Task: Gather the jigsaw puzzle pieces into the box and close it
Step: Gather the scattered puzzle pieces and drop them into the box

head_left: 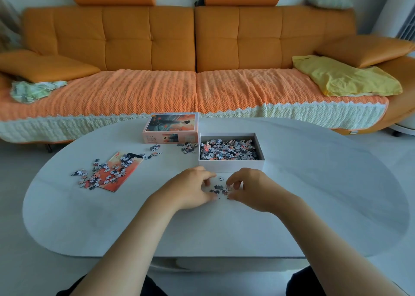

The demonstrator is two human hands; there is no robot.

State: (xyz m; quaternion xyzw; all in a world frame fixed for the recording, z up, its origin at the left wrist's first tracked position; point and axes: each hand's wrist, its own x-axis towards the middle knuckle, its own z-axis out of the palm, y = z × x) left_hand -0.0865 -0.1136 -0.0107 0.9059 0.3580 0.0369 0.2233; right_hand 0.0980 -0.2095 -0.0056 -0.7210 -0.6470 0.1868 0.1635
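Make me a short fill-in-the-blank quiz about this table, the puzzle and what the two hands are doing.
1. The open white cardboard box holds a heap of puzzle ____.
2. The left hand and right hand close in on a small cluster of loose pieces lying just in ____ of that box.
3. The picture-printed box lid sits to the ____ of the box.
4. More scattered pieces lie on an orange reference ____ at the left of the white oval table.

Missing words: pieces; front; left; picture
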